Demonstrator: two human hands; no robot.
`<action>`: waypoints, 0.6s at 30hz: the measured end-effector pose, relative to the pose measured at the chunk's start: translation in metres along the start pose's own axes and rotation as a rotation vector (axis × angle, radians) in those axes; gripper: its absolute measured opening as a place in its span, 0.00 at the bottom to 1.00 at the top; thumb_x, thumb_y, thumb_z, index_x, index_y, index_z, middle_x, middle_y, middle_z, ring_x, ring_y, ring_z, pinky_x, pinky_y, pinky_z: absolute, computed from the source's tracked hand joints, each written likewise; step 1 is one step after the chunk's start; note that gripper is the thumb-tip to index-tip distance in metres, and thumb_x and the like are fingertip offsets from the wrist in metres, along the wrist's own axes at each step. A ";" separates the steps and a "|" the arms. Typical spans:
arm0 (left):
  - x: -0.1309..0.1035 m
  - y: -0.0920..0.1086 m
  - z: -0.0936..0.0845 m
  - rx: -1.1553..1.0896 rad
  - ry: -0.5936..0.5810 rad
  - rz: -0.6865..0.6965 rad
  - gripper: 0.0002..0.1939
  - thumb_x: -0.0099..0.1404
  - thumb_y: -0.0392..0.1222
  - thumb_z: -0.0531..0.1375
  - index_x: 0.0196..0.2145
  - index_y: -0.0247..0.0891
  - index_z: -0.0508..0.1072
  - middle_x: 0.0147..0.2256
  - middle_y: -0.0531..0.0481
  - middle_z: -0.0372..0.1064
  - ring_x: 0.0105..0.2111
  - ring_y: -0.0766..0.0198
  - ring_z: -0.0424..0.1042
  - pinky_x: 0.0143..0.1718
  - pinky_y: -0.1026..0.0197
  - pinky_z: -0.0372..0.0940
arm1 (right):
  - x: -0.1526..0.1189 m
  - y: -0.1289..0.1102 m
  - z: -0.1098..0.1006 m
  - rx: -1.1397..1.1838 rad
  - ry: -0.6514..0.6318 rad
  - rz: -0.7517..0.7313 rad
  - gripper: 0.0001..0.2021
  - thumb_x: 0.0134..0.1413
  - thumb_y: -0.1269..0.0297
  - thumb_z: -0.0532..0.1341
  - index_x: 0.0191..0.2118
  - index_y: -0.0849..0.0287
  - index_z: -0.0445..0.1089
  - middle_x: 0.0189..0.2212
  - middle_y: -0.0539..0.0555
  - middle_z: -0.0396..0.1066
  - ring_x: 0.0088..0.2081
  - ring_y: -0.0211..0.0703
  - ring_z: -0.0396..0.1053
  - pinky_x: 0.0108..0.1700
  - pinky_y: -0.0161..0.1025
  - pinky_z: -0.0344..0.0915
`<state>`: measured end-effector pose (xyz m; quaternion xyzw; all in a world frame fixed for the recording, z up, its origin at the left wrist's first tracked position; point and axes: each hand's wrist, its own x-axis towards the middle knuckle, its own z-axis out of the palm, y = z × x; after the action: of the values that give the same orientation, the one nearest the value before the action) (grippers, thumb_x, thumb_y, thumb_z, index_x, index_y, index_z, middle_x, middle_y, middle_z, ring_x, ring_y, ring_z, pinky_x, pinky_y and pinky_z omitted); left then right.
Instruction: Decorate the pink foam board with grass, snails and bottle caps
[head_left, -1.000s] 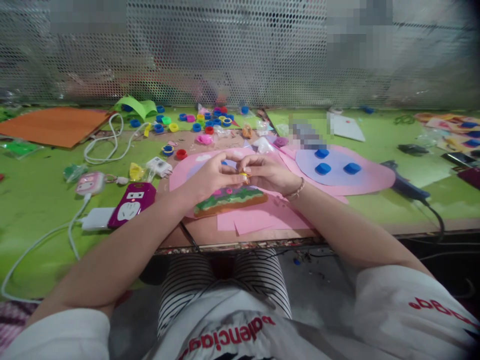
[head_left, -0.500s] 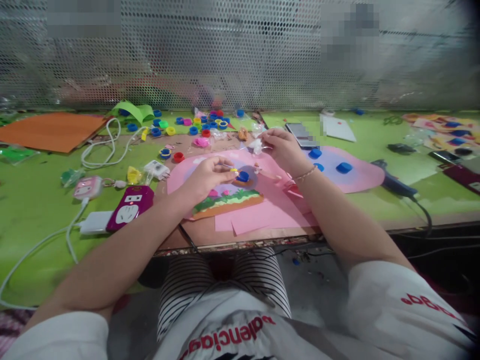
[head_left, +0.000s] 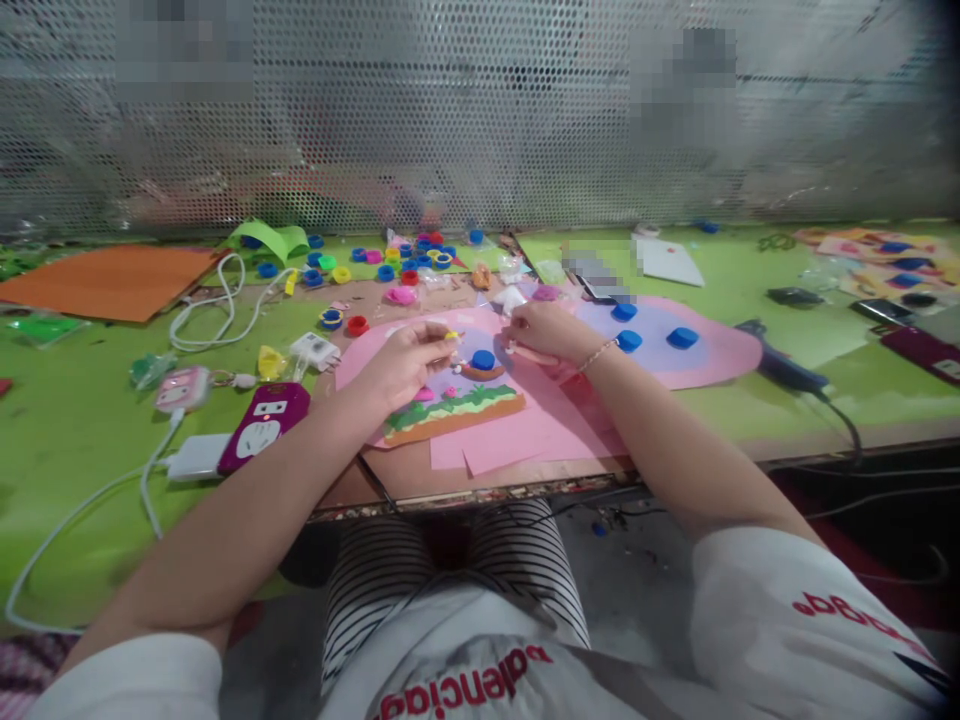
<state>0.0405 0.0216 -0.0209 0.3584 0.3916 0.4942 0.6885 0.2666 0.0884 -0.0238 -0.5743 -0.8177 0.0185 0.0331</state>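
Table cover point(head_left: 67, 420): bright green.
Craft board point(head_left: 442, 395): pink ground with a pale lilac oval, a green wavy strip over a brown band along its near edge, small pink dots above the strip.
Cap on craft board point(head_left: 483, 359): blue, on a brown rim.
Small piece point(head_left: 451, 336) pinched in left hand point(head_left: 401, 362): yellow.
Second board point(head_left: 697, 350): pink with a lilac oval and three blue caps point(head_left: 651, 333).
Loose paper sheets point(head_left: 525, 430): pink.
Scattered rings point(head_left: 390, 262): blue, red, yellow, green, magenta.
Sheet at far left point(head_left: 105, 280): orange.
Power strip point(head_left: 264, 425): magenta with white faces.
Cable point(head_left: 217, 300): white.
Glue gun point(head_left: 784, 368): dark blue and black.
Back screen point(head_left: 480, 110): grey perforated metal.
Trousers point(head_left: 457, 550): black and white stripes.
Shirt point(head_left: 810, 630): white with red lettering.
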 end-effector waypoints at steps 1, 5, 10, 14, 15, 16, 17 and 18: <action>0.000 0.001 0.000 0.006 0.008 -0.003 0.10 0.48 0.25 0.64 0.27 0.33 0.68 0.26 0.53 0.68 0.27 0.70 0.69 0.32 0.65 0.64 | 0.000 0.000 0.001 -0.003 -0.035 0.006 0.15 0.56 0.61 0.53 0.36 0.64 0.74 0.35 0.62 0.74 0.35 0.47 0.69 0.33 0.37 0.57; -0.002 0.002 0.004 0.021 0.025 -0.017 0.10 0.49 0.26 0.64 0.27 0.34 0.68 0.26 0.53 0.68 0.28 0.71 0.68 0.33 0.66 0.64 | 0.004 0.002 0.007 0.015 -0.111 0.039 0.17 0.58 0.57 0.51 0.36 0.63 0.73 0.37 0.62 0.74 0.37 0.48 0.70 0.32 0.36 0.56; -0.005 0.001 0.008 0.056 0.032 -0.008 0.10 0.49 0.25 0.63 0.28 0.34 0.68 0.26 0.53 0.68 0.28 0.71 0.68 0.32 0.66 0.63 | 0.010 0.001 0.013 0.026 -0.082 0.076 0.17 0.55 0.55 0.53 0.34 0.61 0.74 0.35 0.61 0.75 0.35 0.47 0.69 0.31 0.36 0.56; -0.005 0.001 0.008 0.073 0.041 -0.021 0.08 0.51 0.26 0.63 0.27 0.34 0.68 0.27 0.52 0.67 0.27 0.72 0.67 0.32 0.66 0.63 | 0.012 0.003 0.014 0.050 -0.084 0.063 0.13 0.54 0.60 0.54 0.32 0.61 0.74 0.32 0.60 0.75 0.32 0.45 0.69 0.29 0.36 0.55; -0.004 0.001 0.008 0.078 0.041 -0.020 0.08 0.50 0.26 0.63 0.26 0.34 0.68 0.27 0.53 0.67 0.27 0.72 0.67 0.32 0.65 0.63 | 0.012 0.004 0.014 0.056 -0.080 0.057 0.13 0.53 0.61 0.54 0.31 0.61 0.74 0.32 0.60 0.75 0.32 0.45 0.69 0.29 0.36 0.55; -0.004 0.001 0.007 0.082 0.041 -0.016 0.09 0.50 0.26 0.64 0.26 0.34 0.68 0.27 0.53 0.67 0.27 0.72 0.66 0.33 0.65 0.63 | 0.012 0.004 0.013 0.058 -0.076 0.053 0.12 0.53 0.62 0.55 0.30 0.61 0.74 0.32 0.60 0.75 0.32 0.45 0.69 0.29 0.36 0.55; -0.003 0.000 0.006 0.082 0.038 -0.010 0.09 0.50 0.27 0.64 0.26 0.35 0.68 0.27 0.53 0.67 0.27 0.72 0.66 0.33 0.65 0.63 | 0.012 0.004 0.013 0.061 -0.065 0.051 0.12 0.53 0.62 0.55 0.30 0.61 0.74 0.32 0.60 0.75 0.32 0.45 0.69 0.29 0.36 0.56; -0.003 0.000 0.006 0.080 0.033 -0.005 0.10 0.49 0.27 0.64 0.26 0.35 0.67 0.27 0.53 0.66 0.27 0.72 0.66 0.32 0.65 0.64 | 0.012 0.005 0.013 0.065 -0.048 0.049 0.11 0.53 0.63 0.55 0.30 0.62 0.74 0.32 0.60 0.75 0.32 0.45 0.69 0.29 0.36 0.56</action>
<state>0.0449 0.0186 -0.0177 0.3763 0.4234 0.4822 0.6683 0.2658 0.1014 -0.0367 -0.5923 -0.8029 0.0596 0.0314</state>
